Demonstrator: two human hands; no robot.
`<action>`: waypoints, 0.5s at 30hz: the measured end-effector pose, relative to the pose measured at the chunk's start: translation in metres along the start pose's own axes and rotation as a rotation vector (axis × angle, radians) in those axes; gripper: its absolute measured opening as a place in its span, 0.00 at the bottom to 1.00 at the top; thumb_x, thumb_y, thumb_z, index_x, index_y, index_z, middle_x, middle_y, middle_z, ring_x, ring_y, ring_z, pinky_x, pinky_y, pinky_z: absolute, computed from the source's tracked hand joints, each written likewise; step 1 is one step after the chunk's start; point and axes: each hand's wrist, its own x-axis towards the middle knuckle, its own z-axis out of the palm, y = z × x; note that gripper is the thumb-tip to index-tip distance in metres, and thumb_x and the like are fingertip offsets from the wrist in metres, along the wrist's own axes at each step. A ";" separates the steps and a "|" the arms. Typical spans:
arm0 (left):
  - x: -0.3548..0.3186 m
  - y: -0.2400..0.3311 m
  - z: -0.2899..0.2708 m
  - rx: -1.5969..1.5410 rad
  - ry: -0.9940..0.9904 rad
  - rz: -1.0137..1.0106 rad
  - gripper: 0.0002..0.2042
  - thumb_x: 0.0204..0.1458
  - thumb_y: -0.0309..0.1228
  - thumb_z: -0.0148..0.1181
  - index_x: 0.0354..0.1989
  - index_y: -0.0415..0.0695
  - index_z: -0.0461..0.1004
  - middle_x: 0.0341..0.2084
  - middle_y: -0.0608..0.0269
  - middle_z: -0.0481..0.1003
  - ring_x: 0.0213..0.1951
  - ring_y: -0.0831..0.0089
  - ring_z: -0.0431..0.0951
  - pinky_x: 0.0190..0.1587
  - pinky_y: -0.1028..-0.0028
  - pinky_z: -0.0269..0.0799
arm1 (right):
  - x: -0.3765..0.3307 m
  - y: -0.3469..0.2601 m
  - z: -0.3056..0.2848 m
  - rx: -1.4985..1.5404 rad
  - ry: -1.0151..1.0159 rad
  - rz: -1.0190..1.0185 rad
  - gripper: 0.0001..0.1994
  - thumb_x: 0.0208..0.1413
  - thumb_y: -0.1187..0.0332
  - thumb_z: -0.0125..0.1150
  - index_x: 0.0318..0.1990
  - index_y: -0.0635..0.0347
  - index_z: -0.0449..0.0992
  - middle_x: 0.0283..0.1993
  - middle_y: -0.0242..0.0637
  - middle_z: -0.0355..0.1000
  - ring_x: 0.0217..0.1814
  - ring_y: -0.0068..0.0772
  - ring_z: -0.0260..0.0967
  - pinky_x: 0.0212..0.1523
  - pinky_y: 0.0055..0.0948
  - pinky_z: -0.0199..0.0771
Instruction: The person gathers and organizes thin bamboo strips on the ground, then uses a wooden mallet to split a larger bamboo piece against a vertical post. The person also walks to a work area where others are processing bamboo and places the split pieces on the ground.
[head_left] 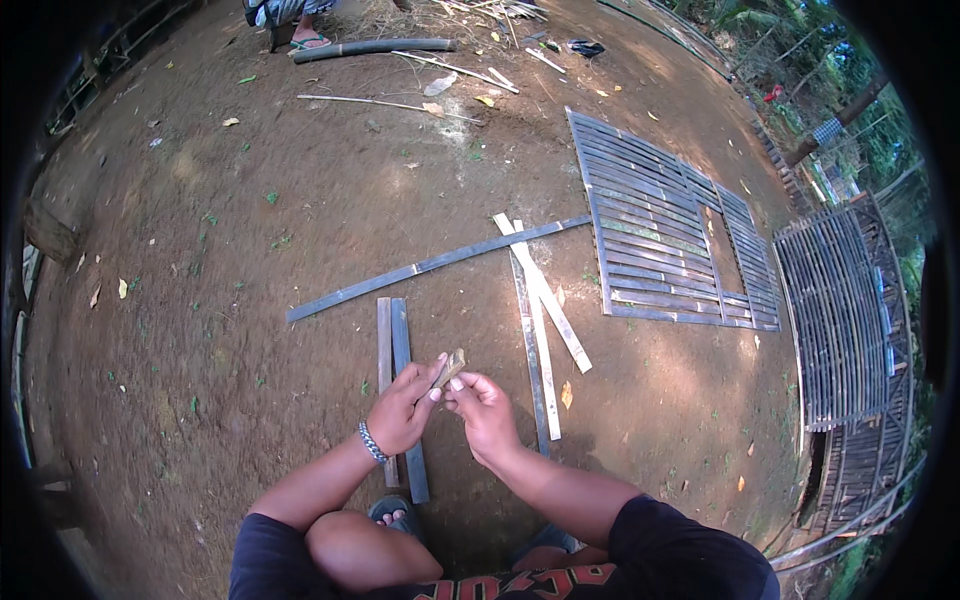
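In front of my knees, both hands meet at a small brown piece [451, 370], short and narrow, perhaps wood or bamboo; its exact kind I cannot make out. My left hand [402, 410], with a chain bracelet [372, 442] on its wrist, is closed on it from the left. From the right, my right hand [482, 412] pinches its lower part between thumb and fingers. On the ground beneath the left hand lie two split bamboo slats, one brownish [384, 340] and one dark [401, 342]. Beside my right hand rest pale slats [556, 308] and a dark slat [526, 310].
A long dark bamboo strip [430, 266] reaches toward a slatted bamboo panel [655, 215] with a rectangular opening. Another bamboo panel [835, 320] leans at far right. Beyond lie a thick bamboo pole [375, 48] and scraps; a person's sandalled foot [311, 42] shows behind the pole.
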 end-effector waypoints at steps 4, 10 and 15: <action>0.001 -0.005 0.005 0.018 -0.056 -0.004 0.22 0.62 0.28 0.50 0.66 0.41 0.62 0.39 0.50 0.70 0.42 0.57 0.75 0.48 0.68 0.70 | 0.005 0.008 -0.014 0.014 -0.056 -0.026 0.06 0.64 0.70 0.56 0.44 0.62 0.74 0.39 0.30 0.73 0.41 0.18 0.69 0.44 0.23 0.69; 0.005 -0.009 0.009 0.014 -0.156 -0.028 0.22 0.62 0.27 0.49 0.65 0.39 0.63 0.38 0.49 0.71 0.40 0.56 0.74 0.46 0.67 0.70 | 0.011 0.020 -0.027 -0.084 -0.055 -0.035 0.03 0.64 0.73 0.53 0.42 0.62 0.72 0.37 0.29 0.72 0.38 0.17 0.67 0.43 0.23 0.69; 0.009 0.012 -0.002 0.182 -0.245 -0.120 0.22 0.61 0.29 0.51 0.65 0.43 0.64 0.37 0.49 0.72 0.39 0.52 0.75 0.44 0.63 0.72 | 0.006 0.026 -0.015 -0.217 0.059 0.012 0.03 0.65 0.74 0.51 0.40 0.62 0.70 0.34 0.29 0.71 0.34 0.18 0.66 0.38 0.22 0.68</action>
